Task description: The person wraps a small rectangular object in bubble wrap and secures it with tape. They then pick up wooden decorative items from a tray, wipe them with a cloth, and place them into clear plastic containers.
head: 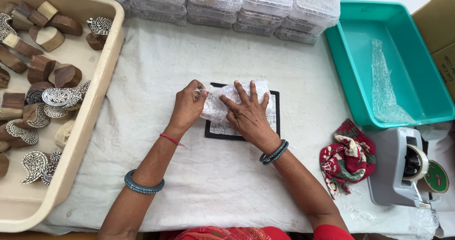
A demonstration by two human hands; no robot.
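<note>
**Hands pressing a bubble-wrapped bundle on a dark mat**

Fingers first: our right hand (pixel 247 111) lies flat and spread over the bubble-wrap bundle (pixel 222 108), palm down, gripping nothing, only pinning the wrap against what is inside. Our left hand (pixel 187 106) is curled at the bundle's left end, thumb and fingertips pinched on a loose edge of the wrap. What the wrap covers we cannot make out through the plastic; it may be one of the carved blocks, but that is only a guess.

The bundle sits on a black-bordered mat (pixel 275 121) in the middle of the white cloth (pixel 156 69). Its long axis runs left to right across the mat, with the left end under our pinching fingers.

To do this step well, we judge that the flat hand should keep even pressure so the wrap does not spring open, while the pinching hand draws the loose edge snug along the long axis, not across it.

Further out, a beige tray (pixel 102 78) of carved wooden printing blocks (pixel 59 97) stands at our left. Stacked clear plastic boxes (pixel 265 3) line the far edge. At our right are a teal bin (pixel 350 64) with a strip of bubble wrap (pixel 386 88), a red patterned cloth (pixel 348 157) and a grey tape dispenser (pixel 403 171).
</note>
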